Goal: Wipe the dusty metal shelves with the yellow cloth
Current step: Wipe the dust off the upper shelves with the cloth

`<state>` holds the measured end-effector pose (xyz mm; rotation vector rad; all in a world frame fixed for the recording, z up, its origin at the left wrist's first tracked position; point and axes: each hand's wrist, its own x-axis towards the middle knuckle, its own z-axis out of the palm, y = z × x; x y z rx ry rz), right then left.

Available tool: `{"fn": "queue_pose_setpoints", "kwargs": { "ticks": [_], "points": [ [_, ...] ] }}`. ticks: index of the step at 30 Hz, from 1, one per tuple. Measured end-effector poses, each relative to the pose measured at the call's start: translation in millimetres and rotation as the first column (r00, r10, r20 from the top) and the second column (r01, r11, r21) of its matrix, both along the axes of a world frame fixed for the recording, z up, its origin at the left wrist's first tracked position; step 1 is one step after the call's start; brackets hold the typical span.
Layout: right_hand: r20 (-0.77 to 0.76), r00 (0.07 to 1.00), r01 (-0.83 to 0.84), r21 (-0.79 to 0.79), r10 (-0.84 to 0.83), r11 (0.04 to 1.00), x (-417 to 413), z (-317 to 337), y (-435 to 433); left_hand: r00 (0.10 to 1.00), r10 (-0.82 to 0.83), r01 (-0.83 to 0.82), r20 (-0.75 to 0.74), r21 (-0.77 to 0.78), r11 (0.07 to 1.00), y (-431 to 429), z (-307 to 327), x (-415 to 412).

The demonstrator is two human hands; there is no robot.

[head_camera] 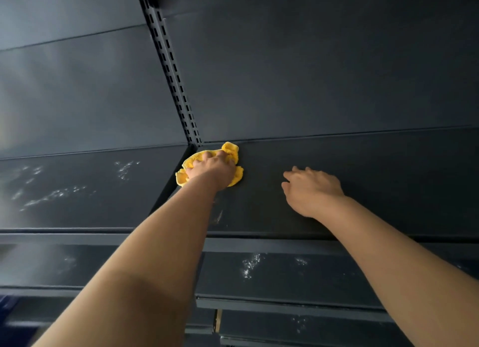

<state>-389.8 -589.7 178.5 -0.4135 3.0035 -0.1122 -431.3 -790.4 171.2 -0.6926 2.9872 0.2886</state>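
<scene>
My left hand (213,169) lies on a crumpled yellow cloth (230,149) and presses it onto the dark metal shelf (388,181) at its back left corner, close to the slotted upright. The cloth bulges out around the hand on all sides. My right hand (312,188) rests on the same shelf further right, fingers loosely curved, holding nothing. This shelf looks mostly dark, with faint scuffs near its front edge.
A slotted metal upright (171,69) runs up the dark back panel. The neighbouring shelf to the left (77,191) carries white dust smears. Lower shelves (272,269) below also show white dust patches. A blue object sits at the bottom left edge.
</scene>
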Motion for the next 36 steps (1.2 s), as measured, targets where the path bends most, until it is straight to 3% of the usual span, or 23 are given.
{"fn": "queue_pose_setpoints", "kwargs": {
  "ticks": [10, 20, 31, 36],
  "points": [
    [-0.039, 0.998, 0.047, -0.054, -0.049, 0.997, 30.7, -5.8, -11.4, 0.988, -0.132, 0.126, -0.079, -0.076, 0.989, -22.7, -8.4, 87.8],
    [-0.142, 0.985, 0.080, -0.148, -0.102, 0.986, 55.5, -3.2, 11.0, 0.973, -0.231, 0.231, -0.012, -0.034, 0.972, 15.1, 2.5, 120.8],
    [-0.105, 0.970, 0.192, -0.231, -0.221, 0.954, 57.2, 7.3, 15.0, 0.870, -0.487, 0.485, -0.078, -0.040, 0.873, 60.9, -0.7, 138.1],
    [-0.116, 0.990, 0.051, -0.238, -0.081, 0.970, 66.7, 7.6, -19.6, 0.927, -0.368, 0.366, -0.074, -0.046, 0.930, 19.2, 0.0, 152.9]
  ]
}}
